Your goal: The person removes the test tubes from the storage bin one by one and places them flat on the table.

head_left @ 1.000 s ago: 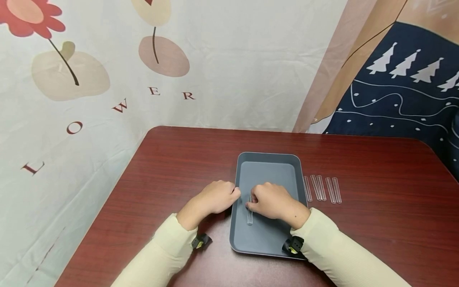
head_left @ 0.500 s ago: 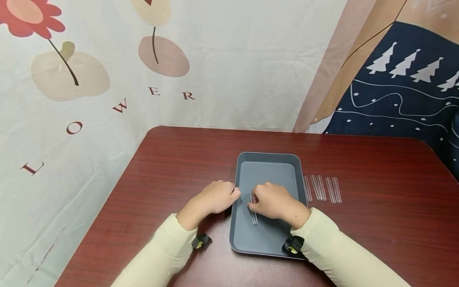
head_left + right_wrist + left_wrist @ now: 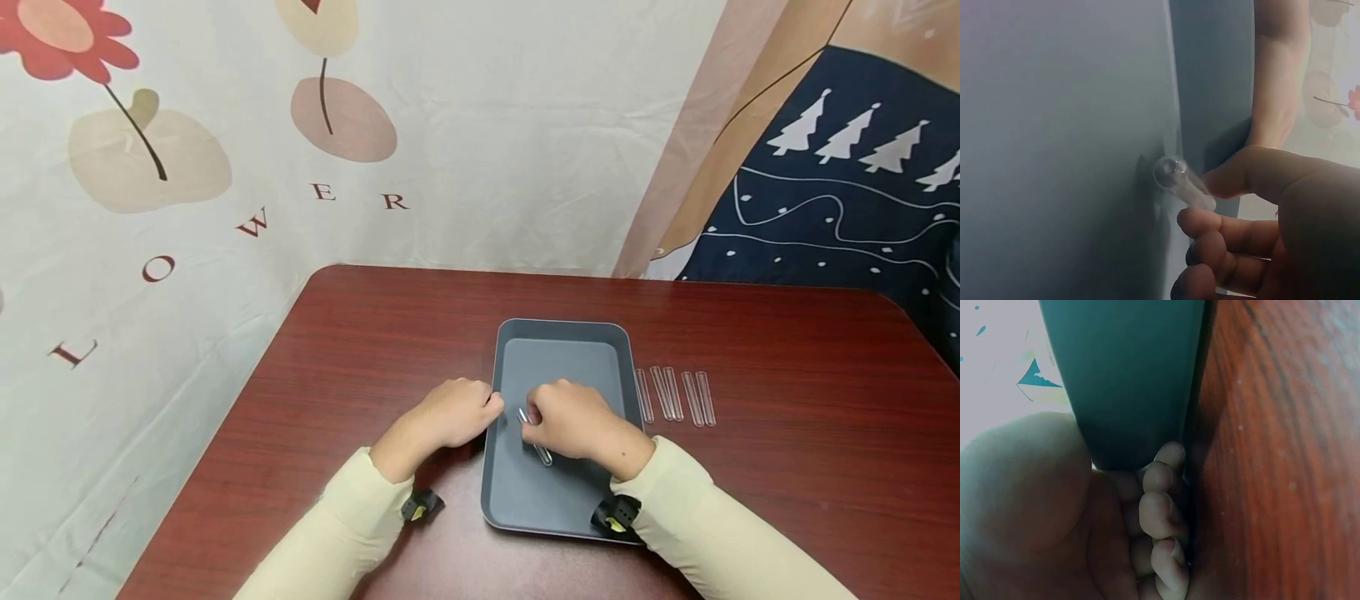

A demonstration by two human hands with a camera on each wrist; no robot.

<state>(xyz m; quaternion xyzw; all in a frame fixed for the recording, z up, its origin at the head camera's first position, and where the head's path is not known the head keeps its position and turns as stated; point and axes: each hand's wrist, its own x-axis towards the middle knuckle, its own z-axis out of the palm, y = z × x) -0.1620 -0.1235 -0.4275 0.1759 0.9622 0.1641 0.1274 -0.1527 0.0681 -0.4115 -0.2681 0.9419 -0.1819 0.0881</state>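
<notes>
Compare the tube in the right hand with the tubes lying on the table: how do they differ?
The held tube is over the grey tray, pinched by the right hand; the row of tubes lies untouched on the table, right of the tray. The held tube points diagonally; the row lies roughly parallel, pointing away from the person. All are clear and slender.

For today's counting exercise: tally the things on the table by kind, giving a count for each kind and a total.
Clear test tubes: 6 (1 pinched by the right hand over the tray at; 5 lying on the table at)
Grey tray: 1
Total: 7
</notes>
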